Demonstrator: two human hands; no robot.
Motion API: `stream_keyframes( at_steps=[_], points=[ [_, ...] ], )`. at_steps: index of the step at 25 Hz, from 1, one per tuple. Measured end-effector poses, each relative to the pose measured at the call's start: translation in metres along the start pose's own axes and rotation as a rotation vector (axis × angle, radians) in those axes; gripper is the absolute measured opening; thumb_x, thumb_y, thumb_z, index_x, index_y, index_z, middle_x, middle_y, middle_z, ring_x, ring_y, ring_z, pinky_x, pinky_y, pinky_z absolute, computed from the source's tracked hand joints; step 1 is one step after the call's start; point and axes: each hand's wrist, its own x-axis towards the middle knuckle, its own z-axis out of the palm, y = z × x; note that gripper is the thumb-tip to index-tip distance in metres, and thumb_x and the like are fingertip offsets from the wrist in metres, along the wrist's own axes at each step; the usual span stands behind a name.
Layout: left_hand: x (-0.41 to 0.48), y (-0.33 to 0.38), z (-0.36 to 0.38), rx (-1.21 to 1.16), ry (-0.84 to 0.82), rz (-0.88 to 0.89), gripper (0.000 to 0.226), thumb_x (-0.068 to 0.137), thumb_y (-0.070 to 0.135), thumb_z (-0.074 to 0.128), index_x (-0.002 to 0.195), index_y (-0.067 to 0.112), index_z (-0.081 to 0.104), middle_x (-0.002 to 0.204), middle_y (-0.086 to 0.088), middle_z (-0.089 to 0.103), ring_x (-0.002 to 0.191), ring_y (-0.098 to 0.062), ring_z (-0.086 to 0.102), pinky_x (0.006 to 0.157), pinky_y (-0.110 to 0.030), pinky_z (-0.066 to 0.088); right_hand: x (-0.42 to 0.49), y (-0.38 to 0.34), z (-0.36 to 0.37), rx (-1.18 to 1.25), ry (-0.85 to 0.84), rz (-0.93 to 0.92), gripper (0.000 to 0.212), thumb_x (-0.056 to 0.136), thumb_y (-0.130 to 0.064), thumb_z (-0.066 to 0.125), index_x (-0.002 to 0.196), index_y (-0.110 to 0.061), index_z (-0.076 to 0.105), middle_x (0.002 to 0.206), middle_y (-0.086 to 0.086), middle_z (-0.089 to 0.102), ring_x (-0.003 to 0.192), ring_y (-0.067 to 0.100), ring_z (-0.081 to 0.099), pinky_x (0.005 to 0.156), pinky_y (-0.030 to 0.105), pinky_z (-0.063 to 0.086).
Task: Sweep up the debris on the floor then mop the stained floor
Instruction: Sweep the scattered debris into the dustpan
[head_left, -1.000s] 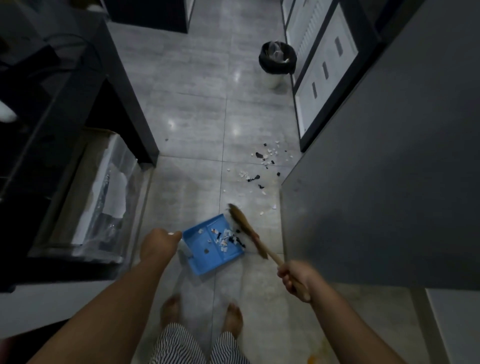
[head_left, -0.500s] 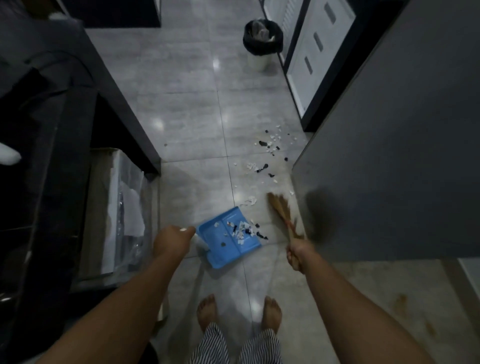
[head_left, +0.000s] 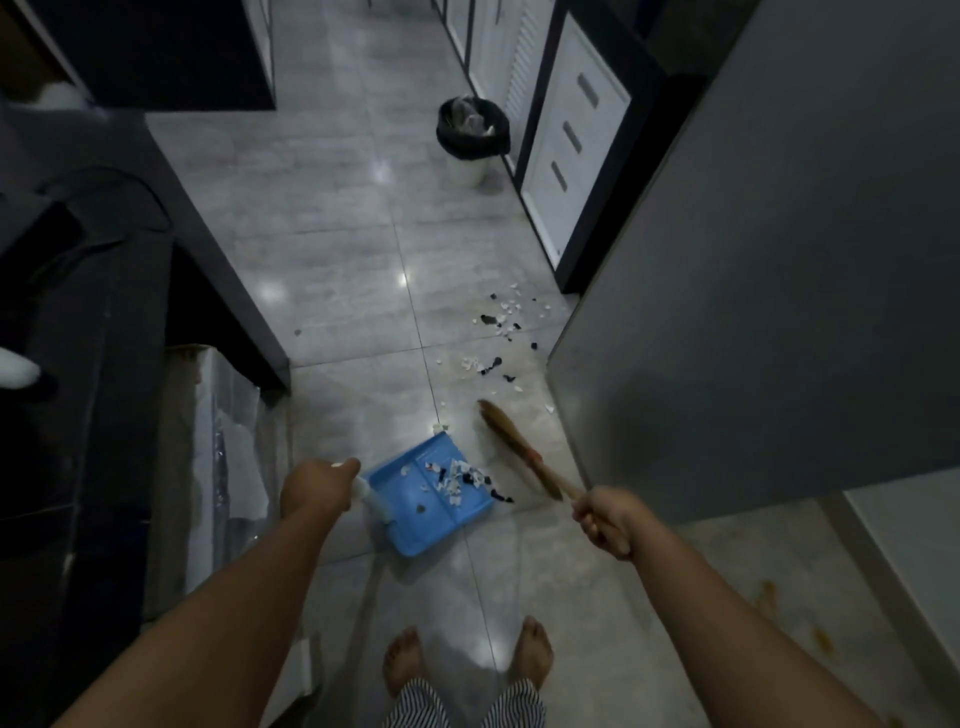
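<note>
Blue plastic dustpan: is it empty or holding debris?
Holding debris: white and black scraps lie on the blue plastic dustpan near its lip.

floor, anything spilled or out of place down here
Yes. Black and white debris lies scattered on the floor beside the grey cabinet, with more already in the blue dustpan. Orange-brown stains mark it at lower right.

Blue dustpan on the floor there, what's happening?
A person is sweeping up. The left hand grips the blue dustpan by its handle; the right hand holds a small broom beside it. Some fragments lie in the pan, more debris lies scattered ahead on the tiles. The orange stains are not yet mopped.
</note>
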Motion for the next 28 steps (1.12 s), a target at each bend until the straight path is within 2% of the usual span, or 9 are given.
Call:
stream_keyframes(
  at_steps=[2, 4, 8, 10, 14, 17, 21, 25, 28],
  points=[
    [0.003, -0.002, -0.004, 0.011, 0.006, 0.003, 0.035, 0.085, 0.032, 0.059, 0.071, 0.001, 0.069, 0.062, -0.013, 0.071, 0.070, -0.029, 0.069, 0.069, -0.032, 0.051, 0.016, -0.007, 0.003, 0.054, 0.052, -0.030, 0.029, 0.090, 0.006, 0.039, 0.064, -0.003, 0.046, 0.033, 0.003, 0.037, 0.017, 0.006, 0.030, 0.027, 0.007, 0.027],
    [0.009, -0.007, -0.003, 0.004, 0.021, 0.001, 0.034, 0.085, 0.031, 0.060, 0.078, -0.001, 0.070, 0.066, -0.016, 0.072, 0.072, -0.031, 0.071, 0.074, -0.036, 0.055, 0.040, -0.012, 0.009, 0.118, 0.099, -0.053, 0.027, 0.092, 0.002, 0.039, 0.067, -0.003, 0.048, 0.044, 0.007, 0.039, 0.017, 0.008, 0.031, 0.030, 0.008, 0.028],
    [0.026, -0.015, 0.000, 0.037, 0.068, -0.007, 0.034, 0.085, 0.032, 0.062, 0.086, -0.001, 0.070, 0.069, -0.016, 0.072, 0.075, -0.031, 0.071, 0.074, -0.036, 0.055, 0.088, -0.020, 0.025, 0.151, 0.161, -0.069, 0.020, 0.094, -0.002, 0.038, 0.096, -0.016, 0.053, 0.043, 0.006, 0.040, 0.019, 0.011, 0.031, 0.031, 0.009, 0.028],
    [0.031, -0.016, 0.000, 0.061, 0.078, -0.008, 0.035, 0.084, 0.032, 0.062, 0.085, -0.001, 0.071, 0.067, -0.015, 0.071, 0.073, -0.030, 0.070, 0.072, -0.034, 0.054, 0.104, -0.019, 0.031, 0.128, 0.108, -0.031, 0.018, 0.096, -0.004, 0.040, 0.089, -0.015, 0.053, 0.044, 0.006, 0.038, 0.016, 0.010, 0.030, 0.029, 0.007, 0.028],
    [0.040, -0.021, 0.001, 0.049, 0.088, -0.022, 0.035, 0.085, 0.033, 0.061, 0.091, 0.000, 0.072, 0.076, -0.019, 0.074, 0.079, -0.032, 0.072, 0.081, -0.039, 0.058, 0.101, -0.008, 0.051, 0.004, 0.078, -0.022, 0.036, 0.098, -0.022, 0.044, 0.066, -0.018, 0.026, 0.061, 0.012, 0.038, 0.031, 0.015, 0.040, 0.029, 0.011, 0.029],
    [0.042, -0.026, 0.001, 0.035, 0.097, -0.036, 0.038, 0.086, 0.034, 0.062, 0.100, 0.000, 0.070, 0.094, -0.022, 0.072, 0.090, -0.036, 0.069, 0.088, -0.044, 0.056, 0.068, 0.007, 0.063, -0.114, 0.021, -0.054, 0.032, 0.091, -0.003, 0.044, 0.059, -0.009, 0.042, 0.040, 0.008, 0.045, 0.031, 0.018, 0.039, 0.036, 0.017, 0.033],
    [0.042, -0.023, -0.007, 0.033, 0.064, -0.051, 0.043, 0.086, 0.037, 0.062, 0.104, -0.002, 0.069, 0.100, -0.024, 0.071, 0.094, -0.038, 0.069, 0.089, -0.045, 0.055, 0.019, 0.017, 0.059, -0.155, -0.007, -0.009, 0.028, 0.084, 0.007, 0.047, 0.058, 0.000, 0.051, 0.029, 0.004, 0.040, 0.020, 0.013, 0.035, 0.031, 0.012, 0.030],
    [0.039, -0.016, -0.013, 0.038, 0.034, -0.026, 0.037, 0.084, 0.035, 0.063, 0.096, 0.001, 0.073, 0.083, -0.017, 0.072, 0.084, -0.033, 0.070, 0.074, -0.034, 0.054, -0.009, 0.017, 0.048, -0.211, -0.025, -0.024, 0.022, 0.085, 0.007, 0.051, 0.064, 0.002, 0.055, 0.032, 0.004, 0.043, 0.020, 0.010, 0.036, 0.031, 0.012, 0.031],
    [0.037, -0.018, -0.015, 0.089, -0.015, -0.001, 0.029, 0.085, 0.028, 0.062, 0.093, 0.002, 0.074, 0.070, -0.010, 0.067, 0.075, -0.029, 0.067, 0.068, -0.030, 0.050, -0.011, 0.021, 0.039, -0.221, 0.022, -0.040, 0.017, 0.085, 0.006, 0.051, 0.069, 0.001, 0.054, 0.046, 0.008, 0.044, 0.025, 0.012, 0.037, 0.032, 0.013, 0.031]
  ],
)
